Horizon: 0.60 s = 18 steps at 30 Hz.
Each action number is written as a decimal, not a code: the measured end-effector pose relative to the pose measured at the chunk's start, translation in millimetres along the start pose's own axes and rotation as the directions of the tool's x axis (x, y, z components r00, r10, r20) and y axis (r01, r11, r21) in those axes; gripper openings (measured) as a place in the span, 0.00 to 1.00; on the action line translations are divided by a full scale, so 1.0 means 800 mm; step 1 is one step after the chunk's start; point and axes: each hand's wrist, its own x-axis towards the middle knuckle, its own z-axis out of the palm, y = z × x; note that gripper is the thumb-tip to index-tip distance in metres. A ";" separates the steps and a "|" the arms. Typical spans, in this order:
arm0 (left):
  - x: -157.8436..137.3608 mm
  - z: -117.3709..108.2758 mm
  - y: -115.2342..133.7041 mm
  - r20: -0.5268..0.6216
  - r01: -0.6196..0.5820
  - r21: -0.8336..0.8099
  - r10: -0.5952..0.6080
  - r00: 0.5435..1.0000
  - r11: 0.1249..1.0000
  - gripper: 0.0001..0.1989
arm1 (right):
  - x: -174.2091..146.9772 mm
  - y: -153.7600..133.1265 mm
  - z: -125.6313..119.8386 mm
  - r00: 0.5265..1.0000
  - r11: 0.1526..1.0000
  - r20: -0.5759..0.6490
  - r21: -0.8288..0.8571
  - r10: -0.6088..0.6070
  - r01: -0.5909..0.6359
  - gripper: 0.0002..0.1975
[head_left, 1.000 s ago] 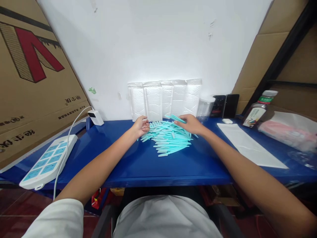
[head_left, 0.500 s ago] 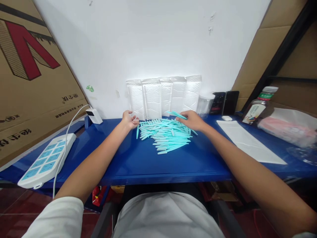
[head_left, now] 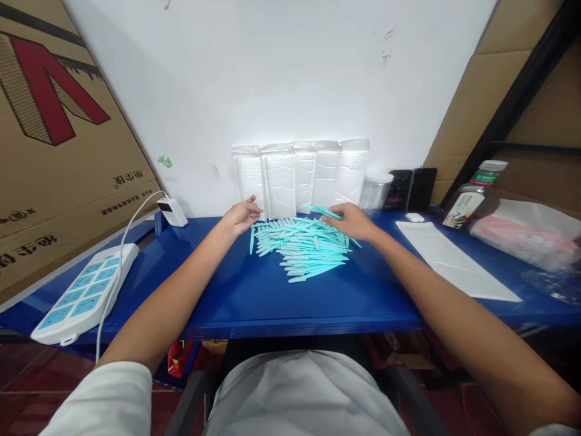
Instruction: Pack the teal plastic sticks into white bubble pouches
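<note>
Pinching turquoise bundle (head_left: 325, 211): right hand (head_left: 356, 221), fingers nearly closed, above right side of stick pile (head_left: 311, 248). Left hand (head_left: 240, 217) half-curled beside pile's left end, can't tell if holding anything. Pile on blue table (head_left: 272, 306), white pouches (head_left: 279, 181) behind.

Wall (head_left: 290, 72): white, with small chips high on the right and a little green mark (head_left: 164, 161) low on the left.
Light: brightest on the middle of the wall, dimmer toward the sides; a faint sheen on the tabletop.
Table (head_left: 290, 306): blue, smooth top, set along the wall.
Left side: large brown cardboard box (head_left: 91, 163), printed with a red shape and dark lettering.
Right side: brown cardboard (head_left: 481, 85) beside a dark slanting frame (head_left: 511, 109).
Floor (head_left: 27, 366): dark red tiles.
Chair (head_left: 193, 393): dark armrests below the table's front edge.
</note>
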 end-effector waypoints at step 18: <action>-0.009 0.005 -0.017 -0.080 -0.021 -0.123 0.011 0.997 0.992 0.13 | 0.000 0.000 0.001 0.999 1.000 0.028 -0.009 -0.027 0.027 0.24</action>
